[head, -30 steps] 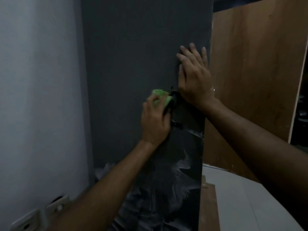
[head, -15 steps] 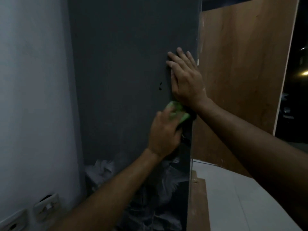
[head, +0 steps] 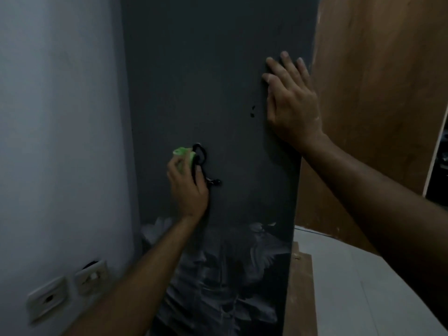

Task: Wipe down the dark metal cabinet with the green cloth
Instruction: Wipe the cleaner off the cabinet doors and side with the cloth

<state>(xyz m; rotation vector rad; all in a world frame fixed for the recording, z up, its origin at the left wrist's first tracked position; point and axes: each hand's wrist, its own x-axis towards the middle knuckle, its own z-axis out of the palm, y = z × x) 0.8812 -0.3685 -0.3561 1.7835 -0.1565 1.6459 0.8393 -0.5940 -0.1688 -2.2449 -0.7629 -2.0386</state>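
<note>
Single head view looks forward and slightly down, close to the cabinet point(head: 206, 81)

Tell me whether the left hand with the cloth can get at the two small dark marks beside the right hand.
Probably yes. The left hand holds the green cloth on the cabinet; bare panel lies between it and the marks. The right hand rests flat just beside them.

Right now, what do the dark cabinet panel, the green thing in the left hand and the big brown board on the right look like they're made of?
Dark cabinet panel: looks like matte grey painted metal, flat and even; only the look suggests metal.
Green cloth, bunched in the left hand: soft fabric, probably microfibre.
Brown board: wood or plywood, with visible grain and a pale edge.
</note>
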